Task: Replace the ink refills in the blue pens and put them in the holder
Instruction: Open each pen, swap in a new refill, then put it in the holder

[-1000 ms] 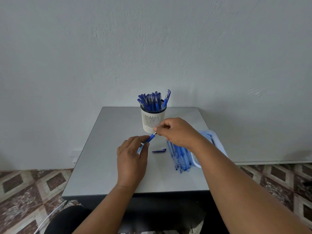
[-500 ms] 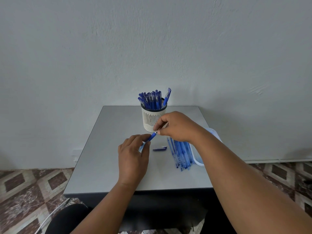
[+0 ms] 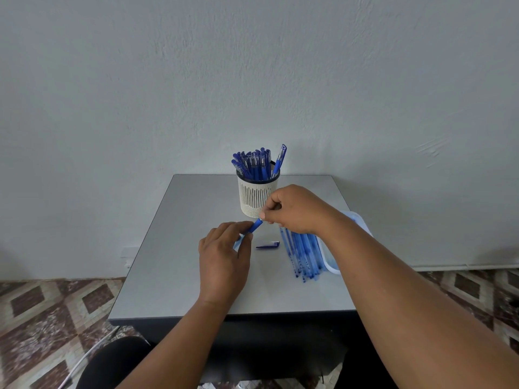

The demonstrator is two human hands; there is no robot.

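A pen holder (image 3: 257, 196) packed with pens (image 3: 254, 165) stands at the back of the table (image 3: 174, 276), which sits against the wall (image 3: 252, 66). In front of it, two hands meet over a pen (image 3: 254, 227), the left hand (image 3: 224, 262) nearer the viewer, the right hand (image 3: 297, 209) just beside the holder. A cap (image 3: 267, 245) lies between them and a row of refills (image 3: 302, 252), which seems to lean on a tray (image 3: 356, 220) at the table's right edge.
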